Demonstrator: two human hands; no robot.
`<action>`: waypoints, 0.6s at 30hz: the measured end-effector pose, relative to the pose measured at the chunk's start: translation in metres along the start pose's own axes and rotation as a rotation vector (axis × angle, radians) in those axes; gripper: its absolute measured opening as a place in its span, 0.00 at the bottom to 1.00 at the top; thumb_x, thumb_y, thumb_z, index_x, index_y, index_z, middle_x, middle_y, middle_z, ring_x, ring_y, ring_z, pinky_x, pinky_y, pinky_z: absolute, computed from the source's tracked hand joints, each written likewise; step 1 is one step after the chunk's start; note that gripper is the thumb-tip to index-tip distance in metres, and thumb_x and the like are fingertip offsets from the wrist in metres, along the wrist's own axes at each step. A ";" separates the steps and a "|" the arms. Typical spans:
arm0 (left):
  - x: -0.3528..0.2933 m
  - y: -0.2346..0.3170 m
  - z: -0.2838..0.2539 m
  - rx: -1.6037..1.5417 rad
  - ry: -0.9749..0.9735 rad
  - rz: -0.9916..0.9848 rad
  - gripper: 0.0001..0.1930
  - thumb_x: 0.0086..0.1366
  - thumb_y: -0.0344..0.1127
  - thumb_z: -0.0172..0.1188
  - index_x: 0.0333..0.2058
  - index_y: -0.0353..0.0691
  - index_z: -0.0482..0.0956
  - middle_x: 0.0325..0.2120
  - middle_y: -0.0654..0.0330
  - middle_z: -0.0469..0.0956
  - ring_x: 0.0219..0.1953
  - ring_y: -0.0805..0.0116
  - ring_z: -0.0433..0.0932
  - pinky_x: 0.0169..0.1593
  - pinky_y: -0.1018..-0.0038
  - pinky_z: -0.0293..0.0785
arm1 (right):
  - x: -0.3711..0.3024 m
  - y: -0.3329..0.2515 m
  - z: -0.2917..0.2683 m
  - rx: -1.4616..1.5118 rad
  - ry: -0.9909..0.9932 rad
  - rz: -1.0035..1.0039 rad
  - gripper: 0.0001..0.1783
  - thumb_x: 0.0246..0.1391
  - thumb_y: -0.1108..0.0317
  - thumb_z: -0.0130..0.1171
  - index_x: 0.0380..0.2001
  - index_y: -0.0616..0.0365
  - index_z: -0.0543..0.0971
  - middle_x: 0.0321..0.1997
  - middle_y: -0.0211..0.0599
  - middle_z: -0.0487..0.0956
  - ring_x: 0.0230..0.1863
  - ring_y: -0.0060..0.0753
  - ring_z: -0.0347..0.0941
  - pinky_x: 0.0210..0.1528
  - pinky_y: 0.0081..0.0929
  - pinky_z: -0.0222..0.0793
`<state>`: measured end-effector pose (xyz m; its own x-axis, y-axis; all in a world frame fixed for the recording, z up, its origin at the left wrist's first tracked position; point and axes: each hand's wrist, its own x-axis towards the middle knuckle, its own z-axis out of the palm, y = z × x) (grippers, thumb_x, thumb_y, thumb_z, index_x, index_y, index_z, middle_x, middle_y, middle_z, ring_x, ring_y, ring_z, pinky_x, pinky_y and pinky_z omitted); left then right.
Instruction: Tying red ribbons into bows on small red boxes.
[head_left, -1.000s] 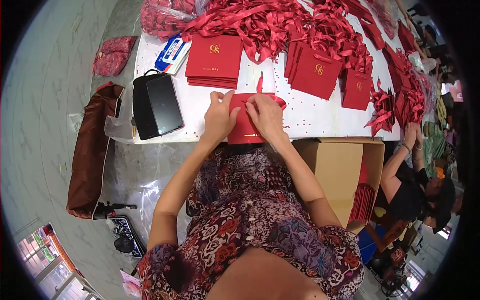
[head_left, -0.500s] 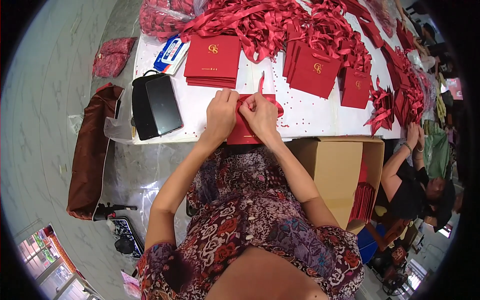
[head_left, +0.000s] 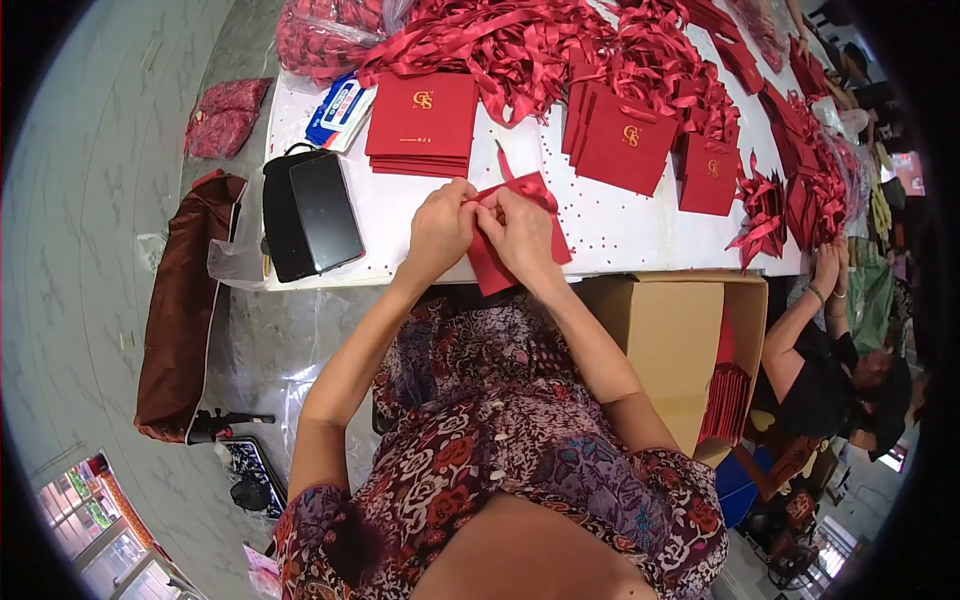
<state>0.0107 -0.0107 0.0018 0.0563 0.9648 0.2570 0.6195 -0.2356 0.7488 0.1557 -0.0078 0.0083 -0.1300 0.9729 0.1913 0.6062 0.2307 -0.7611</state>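
A small red paper bag (head_left: 488,268) lies at the table's front edge between my hands, turned at an angle. My left hand (head_left: 438,228) is closed at its upper left corner, thumb and fingers pinched together. Right beside it, my right hand (head_left: 517,235) pinches at the same spot, lying over the bag's middle. A glossy red ribbon (head_left: 538,190) loops out past my right knuckles, and one loose end points up beyond the bag. My fingers hide the spot where ribbon and bag meet.
Behind lie a stack of red bags (head_left: 422,115), more upright bags (head_left: 625,140) and a heap of red ribbons (head_left: 490,50). A phone (head_left: 326,210) rests on a black pouch at left. A cardboard box (head_left: 675,350) stands at right; another person's hands (head_left: 828,270) work farther right.
The bag has turned, its lower edge swinging right. My right fingers have moved left to meet my left hand, and the loose ribbon end has shifted left.
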 end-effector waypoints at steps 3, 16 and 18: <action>0.002 0.000 -0.004 -0.019 0.026 0.014 0.06 0.59 0.31 0.61 0.33 0.37 0.74 0.28 0.51 0.79 0.34 0.48 0.78 0.39 0.57 0.73 | 0.005 -0.001 -0.018 -0.011 -0.127 -0.062 0.07 0.56 0.67 0.59 0.32 0.61 0.80 0.31 0.48 0.81 0.35 0.52 0.79 0.35 0.43 0.73; -0.002 0.020 -0.013 0.033 -0.014 0.215 0.06 0.54 0.24 0.65 0.32 0.36 0.79 0.28 0.56 0.78 0.31 0.56 0.74 0.37 0.65 0.72 | 0.061 0.040 -0.040 0.248 -0.711 0.179 0.11 0.56 0.63 0.62 0.31 0.61 0.85 0.25 0.35 0.82 0.25 0.24 0.74 0.30 0.26 0.68; -0.004 0.019 -0.014 0.036 -0.006 0.251 0.06 0.54 0.24 0.65 0.32 0.36 0.79 0.28 0.57 0.78 0.31 0.56 0.74 0.36 0.65 0.72 | 0.064 0.041 -0.037 0.287 -0.856 0.324 0.11 0.58 0.64 0.63 0.34 0.62 0.86 0.27 0.29 0.83 0.27 0.15 0.72 0.31 0.19 0.68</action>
<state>0.0110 -0.0205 0.0236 0.2168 0.8772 0.4285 0.6132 -0.4639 0.6393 0.2012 0.0635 0.0117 -0.5880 0.6467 -0.4858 0.5125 -0.1667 -0.8423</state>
